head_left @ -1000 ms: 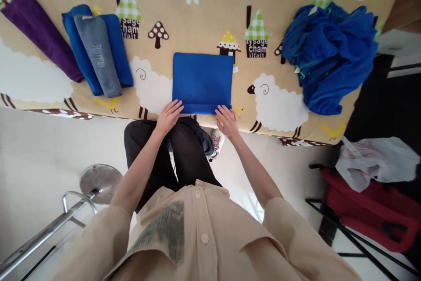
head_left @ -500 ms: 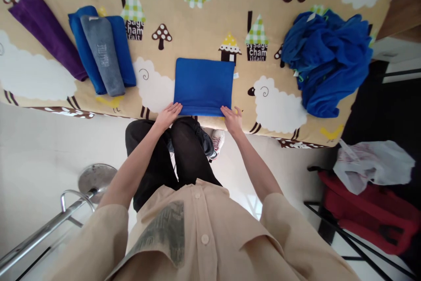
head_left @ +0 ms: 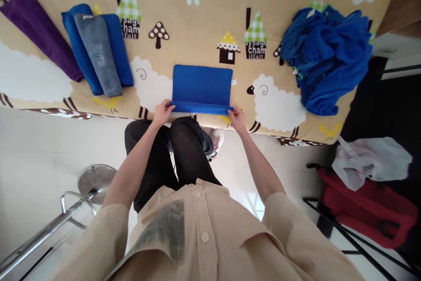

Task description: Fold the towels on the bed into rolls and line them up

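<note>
On the patterned table point(head_left: 200, 26), a purple roll point(head_left: 41, 35) lies beside a grey roll point(head_left: 98, 55) atop blue fabric point(head_left: 120, 53); then the left hand point(head_left: 162, 113), its grip pinching the turned-up near edge of the blue cloth point(head_left: 201, 83) at the table's front; the right hand's point(head_left: 237, 119) grip pinches the other end; farther right, a crumpled blue heap point(head_left: 325, 57).

Place: probably a home; room unclear
Cloth point(head_left: 200, 26): sheep-and-cottage print
Stool point(head_left: 95, 179): chrome base
Floor point(head_left: 39, 149): pale, glossy
</note>
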Demonstrator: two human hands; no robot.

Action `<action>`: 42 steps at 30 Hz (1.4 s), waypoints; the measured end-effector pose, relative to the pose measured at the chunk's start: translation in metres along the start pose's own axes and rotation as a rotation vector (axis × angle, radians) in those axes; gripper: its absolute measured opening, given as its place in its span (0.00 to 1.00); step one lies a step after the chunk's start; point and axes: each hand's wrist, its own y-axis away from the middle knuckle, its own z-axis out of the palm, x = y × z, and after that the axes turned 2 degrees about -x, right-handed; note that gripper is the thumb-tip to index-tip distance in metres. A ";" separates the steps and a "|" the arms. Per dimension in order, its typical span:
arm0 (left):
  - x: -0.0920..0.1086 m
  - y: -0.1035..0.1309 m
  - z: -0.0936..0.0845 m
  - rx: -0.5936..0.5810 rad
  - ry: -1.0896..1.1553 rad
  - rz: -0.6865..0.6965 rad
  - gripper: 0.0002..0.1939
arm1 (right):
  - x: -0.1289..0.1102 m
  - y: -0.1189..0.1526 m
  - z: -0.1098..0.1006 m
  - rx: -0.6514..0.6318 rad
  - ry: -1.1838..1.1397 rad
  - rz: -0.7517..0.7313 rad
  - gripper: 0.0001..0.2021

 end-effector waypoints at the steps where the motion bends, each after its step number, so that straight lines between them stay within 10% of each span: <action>1: 0.000 -0.001 0.000 0.015 0.006 -0.008 0.17 | -0.001 0.000 0.001 0.010 0.003 0.000 0.23; 11: 0.002 -0.001 0.001 0.040 0.003 -0.058 0.11 | -0.005 -0.008 0.013 0.096 0.145 -0.017 0.24; 15: 0.010 0.015 -0.005 0.086 -0.164 0.161 0.16 | -0.017 0.013 0.005 0.235 0.301 -0.165 0.21; 21: 0.020 0.024 0.000 -0.263 -0.377 0.525 0.26 | -0.034 0.035 0.009 -0.270 0.603 -0.475 0.23; 28: 0.013 -0.016 0.014 -0.268 -0.448 0.470 0.33 | -0.047 -0.011 0.035 -0.222 0.642 -0.394 0.30; 36: 0.010 0.005 -0.019 -0.489 -0.461 0.396 0.32 | -0.042 -0.002 -0.009 -0.434 0.648 -0.424 0.26; 42: 0.012 0.001 -0.016 -0.155 -0.082 0.039 0.20 | -0.037 -0.016 -0.003 -0.199 0.345 -0.109 0.19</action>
